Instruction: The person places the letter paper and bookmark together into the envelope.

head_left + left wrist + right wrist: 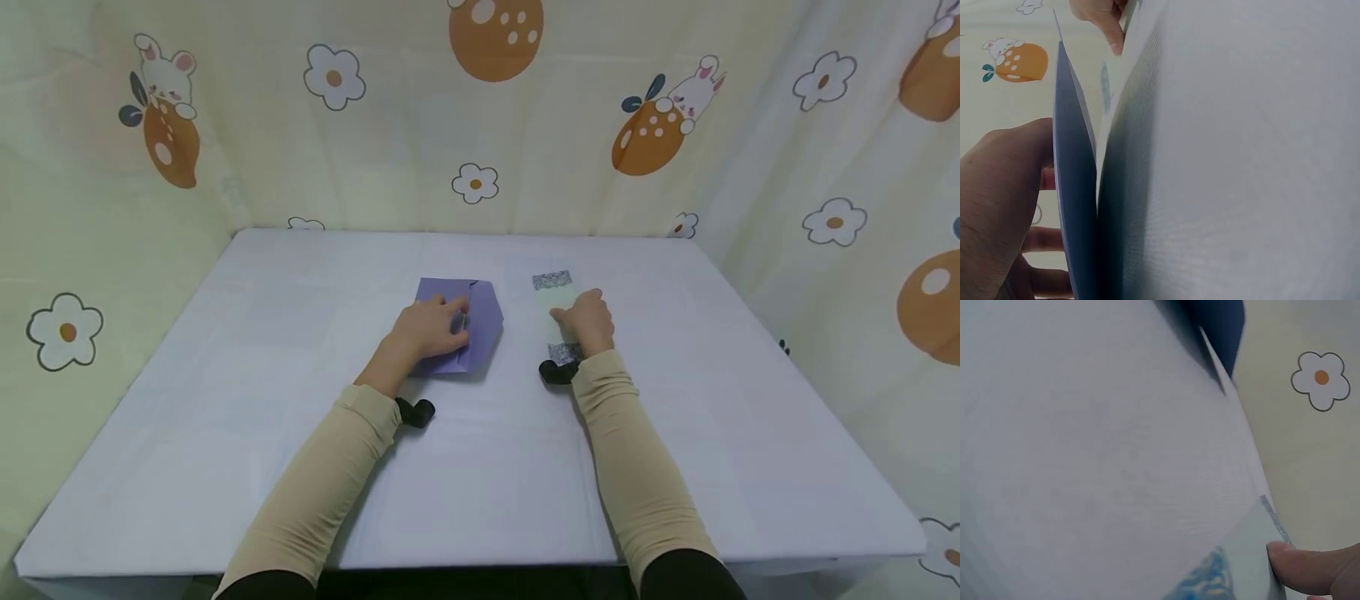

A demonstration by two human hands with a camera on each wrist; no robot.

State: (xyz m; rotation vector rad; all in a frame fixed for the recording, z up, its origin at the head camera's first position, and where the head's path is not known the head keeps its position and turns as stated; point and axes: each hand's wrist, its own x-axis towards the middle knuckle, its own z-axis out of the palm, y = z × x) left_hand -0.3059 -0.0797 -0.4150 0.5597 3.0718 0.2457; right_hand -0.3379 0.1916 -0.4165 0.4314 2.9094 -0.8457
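Note:
A purple paper envelope (486, 321) lies on the table, its tapered flap pointing right. My left hand (426, 329) rests on its upper face with thumb and fingers spread, around a small greyish patch. From the left wrist view, the envelope (1075, 181) appears edge-on, with the fingers on its far side. To the right is a pale green card (552, 298) with grey patterned bands at both ends. My right hand (590, 321) pinches the card's right side, its thumb lying on top. The right wrist view shows that thumb on the card (1250, 534); the other fingers are mostly hidden.
A white cloth covers the table (225, 433). Behind and beside it hangs a cream curtain (405, 142) printed with flowers and rabbits. Black wrist-worn pieces (415, 413) sit at both cuffs, close above the tabletop.

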